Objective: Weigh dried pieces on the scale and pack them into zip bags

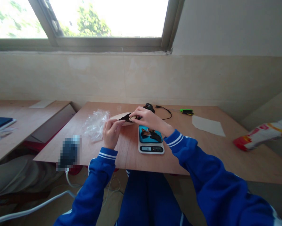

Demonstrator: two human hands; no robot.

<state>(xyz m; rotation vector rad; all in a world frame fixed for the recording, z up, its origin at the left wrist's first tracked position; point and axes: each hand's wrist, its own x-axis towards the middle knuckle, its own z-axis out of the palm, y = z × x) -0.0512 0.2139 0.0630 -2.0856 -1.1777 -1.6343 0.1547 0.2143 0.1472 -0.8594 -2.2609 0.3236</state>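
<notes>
A beige paper bag is held just above the table, its mouth spread and dark inside. My left hand pinches the near left edge of that mouth between thumb and fingers. On the opposite side, my right hand has its fingertips closed on the bag's right rim. Below my right hand stands a white kitchen scale with a blue platform. Dark brown dried-looking pieces lie on the platform. The digits on its display are too small to read. What the bag contains is hidden.
Crumpled clear plastic lies left of my left hand. Behind are a black object and a black cable. Rightward lie a green-and-black tool, a paper sheet and a red-and-white bottle. A blurred dark device is at the left edge.
</notes>
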